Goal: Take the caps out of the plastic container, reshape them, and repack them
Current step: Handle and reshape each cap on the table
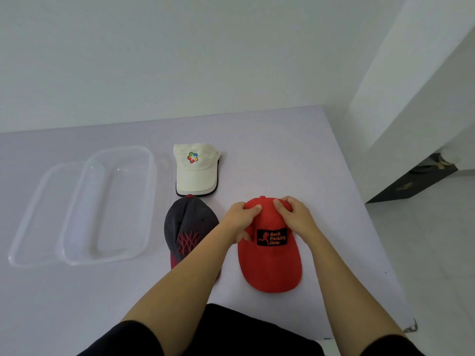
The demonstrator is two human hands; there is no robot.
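Both hands, left & right, grip red cap crown; clear container left.

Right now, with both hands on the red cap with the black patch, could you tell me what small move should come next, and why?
Probably push the crown of the red fabric cap outward to round it: the left hand and right hand both grip its crown, and the clear plastic container sits empty at the left, so repacking likely waits on shaping.

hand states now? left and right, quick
Left hand: grips the crown of the red fabric cap with black patch.
Right hand: grips the same cap's crown, opposite side.
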